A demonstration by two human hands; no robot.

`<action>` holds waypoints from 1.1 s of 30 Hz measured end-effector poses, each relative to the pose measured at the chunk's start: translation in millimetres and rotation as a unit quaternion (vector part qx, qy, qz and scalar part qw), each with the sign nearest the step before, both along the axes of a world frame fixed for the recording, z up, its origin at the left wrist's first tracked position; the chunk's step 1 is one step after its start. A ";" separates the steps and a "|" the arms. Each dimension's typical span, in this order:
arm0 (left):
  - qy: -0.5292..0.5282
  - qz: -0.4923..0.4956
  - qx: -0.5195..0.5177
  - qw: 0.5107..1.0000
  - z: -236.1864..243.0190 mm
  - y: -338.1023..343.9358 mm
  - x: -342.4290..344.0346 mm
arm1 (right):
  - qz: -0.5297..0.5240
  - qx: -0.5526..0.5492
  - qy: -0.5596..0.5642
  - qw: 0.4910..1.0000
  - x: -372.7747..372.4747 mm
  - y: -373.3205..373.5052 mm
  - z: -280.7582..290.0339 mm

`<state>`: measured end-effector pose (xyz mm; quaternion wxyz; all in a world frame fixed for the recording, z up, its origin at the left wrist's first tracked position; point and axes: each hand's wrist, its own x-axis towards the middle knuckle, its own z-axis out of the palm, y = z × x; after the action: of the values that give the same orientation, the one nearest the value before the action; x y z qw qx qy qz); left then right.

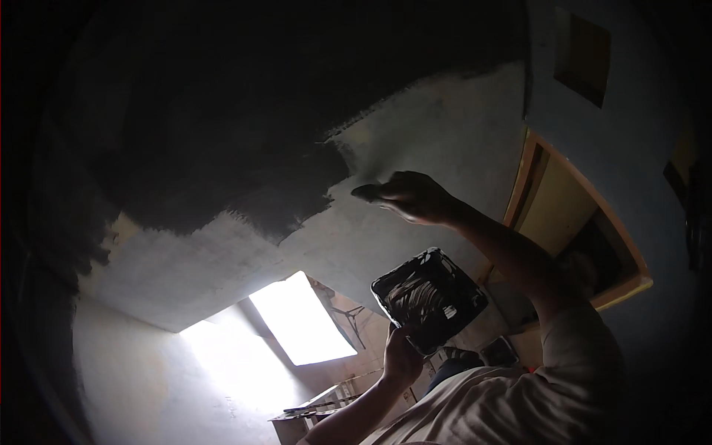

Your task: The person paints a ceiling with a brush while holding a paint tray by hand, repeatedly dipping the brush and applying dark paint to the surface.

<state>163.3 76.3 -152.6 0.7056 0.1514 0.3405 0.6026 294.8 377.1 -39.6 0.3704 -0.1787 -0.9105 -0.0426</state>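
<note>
I am looking up at a ceiling. One part of it is coated dark and the rest is pale and bare. My right hand is raised to the ceiling and grips a flat trowel, whose blade lies against the edge of the dark coat. Lower down, my left hand holds a square board from underneath by a handle. The board is smeared with the same dark material.
A bright window opening glares below the ceiling edge. An orange-framed doorway stands at the right. A cluttered bench with tools shows low in the middle. The pale wall runs down at the left.
</note>
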 end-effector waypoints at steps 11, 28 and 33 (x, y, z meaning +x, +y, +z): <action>-0.058 0.011 -0.066 0.996 23.5 2.5 -1.7 | 0.035 -0.538 0.715 0.445 168.4 -169.3 -128.8; -0.141 0.004 -0.044 0.989 -6.2 -0.7 -14.4 | 0.060 -0.544 0.741 0.390 187.3 -229.8 -101.9; -0.118 0.010 -0.040 0.992 9.3 -1.7 -2.3 | 0.037 -0.546 0.750 0.372 176.9 -227.1 -80.8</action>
<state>161.0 74.6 -143.3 0.7402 0.0478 0.2801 0.6094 471.7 150.0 -120.4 0.7243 -0.2667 -0.0910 0.6292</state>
